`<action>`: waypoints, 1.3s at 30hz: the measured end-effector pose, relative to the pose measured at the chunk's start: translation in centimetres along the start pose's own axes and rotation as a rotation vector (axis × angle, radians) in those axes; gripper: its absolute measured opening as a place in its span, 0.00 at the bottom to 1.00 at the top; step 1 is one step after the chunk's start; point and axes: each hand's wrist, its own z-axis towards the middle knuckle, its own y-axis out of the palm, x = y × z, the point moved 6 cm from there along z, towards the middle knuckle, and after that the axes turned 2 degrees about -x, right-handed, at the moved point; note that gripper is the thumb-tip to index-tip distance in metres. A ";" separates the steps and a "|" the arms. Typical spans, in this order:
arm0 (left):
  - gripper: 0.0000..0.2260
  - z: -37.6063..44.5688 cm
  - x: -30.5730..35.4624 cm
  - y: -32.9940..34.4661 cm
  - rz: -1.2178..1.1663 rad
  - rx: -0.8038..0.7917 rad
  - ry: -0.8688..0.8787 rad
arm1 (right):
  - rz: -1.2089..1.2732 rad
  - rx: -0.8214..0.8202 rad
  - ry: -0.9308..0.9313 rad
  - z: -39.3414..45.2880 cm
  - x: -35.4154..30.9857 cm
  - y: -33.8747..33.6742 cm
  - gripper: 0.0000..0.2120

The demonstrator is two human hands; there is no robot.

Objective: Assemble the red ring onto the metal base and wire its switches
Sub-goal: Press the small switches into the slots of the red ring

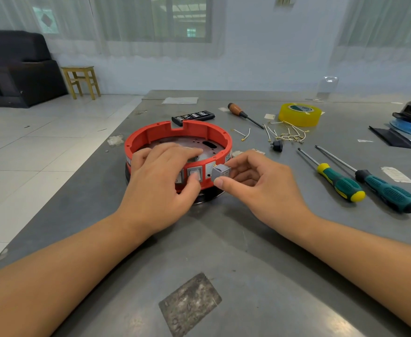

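Note:
The red ring (151, 133) sits on the round metal base (187, 142) in the middle of the grey table (223, 251). My left hand (160, 181) grips the ring's near wall, fingers inside it and thumb pressed on a grey switch (194, 172) set in the wall. My right hand (255, 183) pinches a loose grey switch block (221, 171) just outside the ring, beside a pale opening in the wall. Several short wires with gold terminals (287, 135) lie scattered behind and to the right.
To the right lie two green-handled screwdrivers (340, 182) (389, 192), and a wooden-handled one (242, 114) further back. A yellow tape roll (299, 114), a black bit case (193, 116) and a small black plug (277, 145) are near. The table's left edge runs diagonally.

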 end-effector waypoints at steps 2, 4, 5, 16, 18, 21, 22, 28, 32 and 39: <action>0.18 0.1 0.2 0.2 0.010 -0.025 -0.020 | -0.023 -0.016 -0.012 0.2 -0.3 0.3 0.12; 0.16 0.2 0.3 0.2 0.017 -0.033 -0.041 | -0.048 -0.016 -0.024 0.3 -0.6 0.5 0.11; 0.15 0.3 0.3 0.3 0.021 -0.036 -0.049 | -0.063 -0.010 -0.028 0.5 -0.7 0.5 0.11; 0.14 0.2 0.0 0.2 -0.012 -0.040 -0.051 | -0.107 -0.020 -0.039 1.4 -1.3 1.2 0.12; 0.15 0.3 -0.1 0.2 -0.015 -0.043 -0.048 | -0.112 -0.023 -0.025 1.7 -1.0 1.2 0.14; 0.16 0.4 -0.1 0.3 -0.021 -0.049 -0.038 | -0.151 -0.017 -0.032 2.0 -0.6 1.1 0.19; 0.16 0.4 -0.2 0.3 -0.030 -0.048 -0.032 | -0.191 -0.010 -0.058 2.1 -0.6 1.0 0.21; 0.17 0.4 -0.6 -0.1 -0.156 -0.013 -0.007 | -0.364 -0.102 -0.150 1.8 -1.0 1.1 0.26; 0.14 0.4 -0.6 -0.5 -0.221 -0.007 0.014 | -0.545 -0.075 -0.196 1.0 -1.8 1.3 0.28; 0.15 0.6 -0.8 -0.7 -0.255 -0.073 0.014 | -0.670 -0.106 -0.251 0.8 -2.5 1.2 0.32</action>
